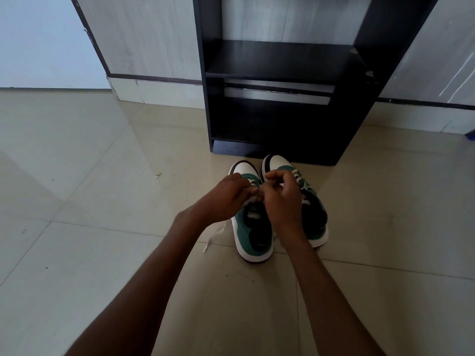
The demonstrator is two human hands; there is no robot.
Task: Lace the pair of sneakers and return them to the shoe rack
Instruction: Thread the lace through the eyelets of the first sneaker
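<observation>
1. Two green, black and white sneakers stand side by side on the tiled floor (102, 176) just below the middle of the frame, toes pointing toward the top of the frame.
2. The left sneaker (253, 233) sits slightly lower in the frame; the right sneaker (312, 209) lies just beside it, the two touching or nearly so.
3. The left hand (226, 196) and the right hand (281, 199) meet over the left sneaker's lacing area, fingers curled and pinched together on its white lace (253, 197).
4. One loose end of that lace (214, 236) trails down and to the left across the floor, passing under the left wrist.
5. The right sneaker shows white lacing (299, 177) crossed over its tongue, partly hidden by the right hand.
6. The black shoe rack (282, 124) stands on the floor in the upper middle of the frame, directly beyond the toes, with an open shelf (277, 61) near the top.
</observation>
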